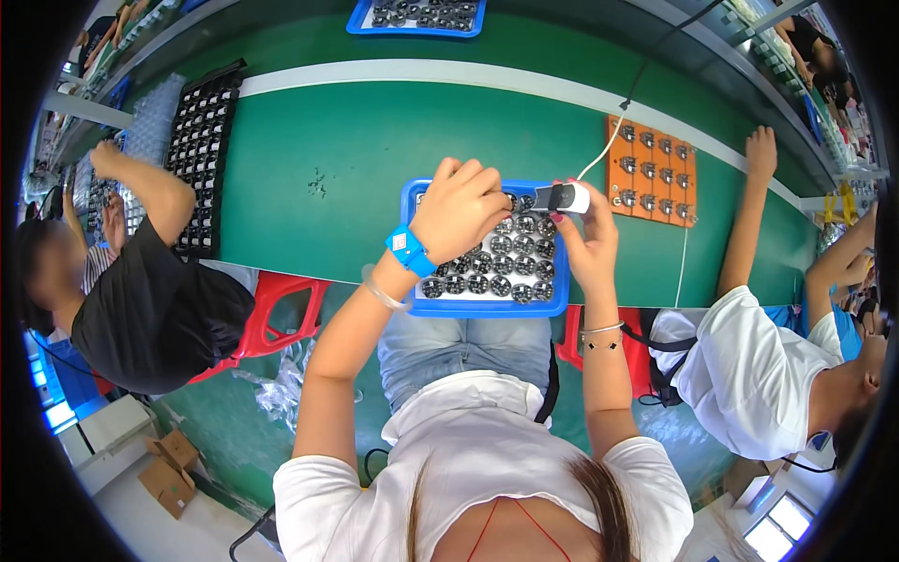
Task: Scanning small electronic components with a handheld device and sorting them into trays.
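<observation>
A blue tray [559,298] close to me carries several rows of small dark, shiny round parts [501,265] on a white lining. My left hand [459,211], a blue band on its wrist, reaches over the tray's left side. Its fingers are curled together by the upper middle of the tray; whatever they pinch is hidden. At the tray's upper right corner my right hand [592,245] grips a white-and-black handheld device [562,198] between thumb and fingers. The device's dark end points left, toward my left fingertips. A white cable [607,145] runs down to it from above.
An orange fixture board [653,173] with metal parts lies on the green table [375,131] at right. Black trays of parts [199,159] stand at left, beside tiny loose bits [318,183]. Another blue tray [415,33] is at the back. Co-workers sit on both sides.
</observation>
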A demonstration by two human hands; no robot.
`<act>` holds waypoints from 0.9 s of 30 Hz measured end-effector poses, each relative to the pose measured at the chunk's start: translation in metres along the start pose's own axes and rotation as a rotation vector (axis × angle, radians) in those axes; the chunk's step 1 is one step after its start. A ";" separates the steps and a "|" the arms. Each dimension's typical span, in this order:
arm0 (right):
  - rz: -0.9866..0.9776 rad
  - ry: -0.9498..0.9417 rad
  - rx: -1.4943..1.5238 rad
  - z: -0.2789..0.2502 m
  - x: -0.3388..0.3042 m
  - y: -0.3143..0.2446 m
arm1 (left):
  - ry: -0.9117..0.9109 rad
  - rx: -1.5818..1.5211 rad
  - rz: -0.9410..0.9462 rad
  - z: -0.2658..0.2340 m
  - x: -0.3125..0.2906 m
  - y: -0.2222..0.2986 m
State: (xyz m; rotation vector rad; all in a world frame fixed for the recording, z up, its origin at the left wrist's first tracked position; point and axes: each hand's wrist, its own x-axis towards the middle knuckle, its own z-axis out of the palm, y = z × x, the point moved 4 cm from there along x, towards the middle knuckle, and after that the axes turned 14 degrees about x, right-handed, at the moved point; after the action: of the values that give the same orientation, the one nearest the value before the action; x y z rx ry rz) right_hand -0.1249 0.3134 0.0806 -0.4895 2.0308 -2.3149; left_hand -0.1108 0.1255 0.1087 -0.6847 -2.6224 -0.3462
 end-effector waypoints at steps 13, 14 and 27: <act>-0.026 -0.131 -0.130 0.005 -0.003 -0.005 | 0.081 -0.046 0.005 -0.013 0.008 0.010; -0.019 -0.131 -0.135 0.005 -0.003 -0.006 | 0.072 -0.017 0.023 -0.013 0.008 0.011; -0.081 0.176 0.244 -0.019 -0.008 0.003 | -0.027 0.059 0.012 0.002 0.008 0.005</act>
State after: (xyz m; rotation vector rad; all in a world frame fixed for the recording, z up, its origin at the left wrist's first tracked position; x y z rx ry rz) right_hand -0.1224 0.3330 0.0739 -0.3739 1.7861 -2.6950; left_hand -0.1155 0.1335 0.1112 -0.6891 -2.6413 -0.2562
